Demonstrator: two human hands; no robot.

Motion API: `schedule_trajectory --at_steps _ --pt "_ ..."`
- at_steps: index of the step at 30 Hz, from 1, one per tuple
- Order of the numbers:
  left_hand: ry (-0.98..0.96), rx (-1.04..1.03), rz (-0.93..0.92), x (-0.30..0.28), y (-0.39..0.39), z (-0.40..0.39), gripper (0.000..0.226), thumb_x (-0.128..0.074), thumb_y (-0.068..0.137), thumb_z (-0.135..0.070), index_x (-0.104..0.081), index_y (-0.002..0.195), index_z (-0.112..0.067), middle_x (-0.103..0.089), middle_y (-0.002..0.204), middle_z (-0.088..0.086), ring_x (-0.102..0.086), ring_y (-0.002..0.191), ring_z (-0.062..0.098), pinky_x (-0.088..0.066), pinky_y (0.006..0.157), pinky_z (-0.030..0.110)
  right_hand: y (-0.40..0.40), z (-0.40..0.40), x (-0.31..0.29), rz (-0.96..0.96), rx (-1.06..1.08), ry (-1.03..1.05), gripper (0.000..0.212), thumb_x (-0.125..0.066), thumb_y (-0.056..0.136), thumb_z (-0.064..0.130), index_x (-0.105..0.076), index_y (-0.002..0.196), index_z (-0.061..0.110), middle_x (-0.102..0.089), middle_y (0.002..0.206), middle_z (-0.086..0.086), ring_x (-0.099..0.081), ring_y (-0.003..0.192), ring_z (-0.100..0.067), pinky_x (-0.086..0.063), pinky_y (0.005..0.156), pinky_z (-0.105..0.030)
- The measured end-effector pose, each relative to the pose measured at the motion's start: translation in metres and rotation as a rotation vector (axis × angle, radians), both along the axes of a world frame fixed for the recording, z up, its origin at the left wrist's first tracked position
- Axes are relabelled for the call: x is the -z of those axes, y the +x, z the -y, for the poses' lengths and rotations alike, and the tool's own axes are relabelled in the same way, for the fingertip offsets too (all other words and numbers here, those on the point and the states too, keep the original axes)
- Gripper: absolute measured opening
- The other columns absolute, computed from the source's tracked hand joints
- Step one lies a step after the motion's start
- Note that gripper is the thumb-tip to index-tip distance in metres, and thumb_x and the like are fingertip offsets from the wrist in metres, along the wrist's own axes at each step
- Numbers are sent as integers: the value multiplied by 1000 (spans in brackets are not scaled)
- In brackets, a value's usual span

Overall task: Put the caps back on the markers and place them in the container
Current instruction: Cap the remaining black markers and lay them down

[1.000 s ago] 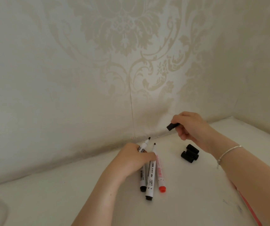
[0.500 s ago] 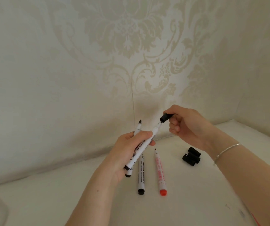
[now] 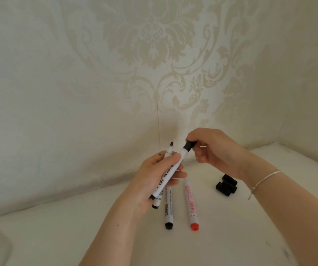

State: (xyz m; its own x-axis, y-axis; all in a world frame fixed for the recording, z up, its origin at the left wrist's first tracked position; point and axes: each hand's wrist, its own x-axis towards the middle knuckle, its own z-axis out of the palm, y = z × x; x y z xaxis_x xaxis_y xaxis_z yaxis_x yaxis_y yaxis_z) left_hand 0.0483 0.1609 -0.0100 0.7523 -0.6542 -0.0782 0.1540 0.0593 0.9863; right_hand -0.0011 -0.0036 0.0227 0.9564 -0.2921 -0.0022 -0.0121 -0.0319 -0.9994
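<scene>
Above the white surface (image 3: 231,237), L hand (image 3: 154,181) grips two white markers (image 3: 173,169) in a fist, fingers clenched round both barrels. One has a bare black tip pointing up; the other wears a black cap (image 3: 189,145), pinched by R hand (image 3: 217,152) fingers. On the surface below: a black-ended marker (image 3: 168,208) & a red marker (image 3: 190,206), both uncapped, side by side. Loose black caps (image 3: 227,186) lie near the R wrist w/ bracelet (image 3: 263,179).
</scene>
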Motion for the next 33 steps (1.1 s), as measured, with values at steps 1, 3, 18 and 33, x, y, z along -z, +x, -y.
schedule_trajectory --at_steps 1,3,18,33 --pt "-27 7 -16 1 -1 1 11 -62 90 -25 -68 88 -16 -68 77 2 -67 59 14 -53 54 21 0 -1 -1 3 7 -52 12 -54 90 14 -57 81 5 -43 58 -5 -37 50 -15 -32 50 -26" --pt "-60 -7 -5 2 -4 4 13 -61 91 -24 -65 85 -14 -65 75 3 -52 44 11 -45 45 21 3 -6 -2 14 32 -165 19 -52 93 16 -56 76 7 -44 56 -4 -37 50 -15 -32 48 -24" --pt "-243 -168 -46 3 -6 6 31 -71 70 -28 -60 85 -2 -65 65 5 -34 33 9 -28 34 18 18 -30 0 170 70 -285 18 -49 96 17 -52 79 10 -40 48 11 -31 43 -7 -29 43 -18" --pt "-267 34 -234 4 3 9 24 -59 88 -25 -59 102 -6 -61 72 0 -32 33 1 -29 32 13 18 -18 -12 89 4 -215 21 -52 96 14 -55 77 5 -37 49 3 -29 41 -8 -26 45 -20"
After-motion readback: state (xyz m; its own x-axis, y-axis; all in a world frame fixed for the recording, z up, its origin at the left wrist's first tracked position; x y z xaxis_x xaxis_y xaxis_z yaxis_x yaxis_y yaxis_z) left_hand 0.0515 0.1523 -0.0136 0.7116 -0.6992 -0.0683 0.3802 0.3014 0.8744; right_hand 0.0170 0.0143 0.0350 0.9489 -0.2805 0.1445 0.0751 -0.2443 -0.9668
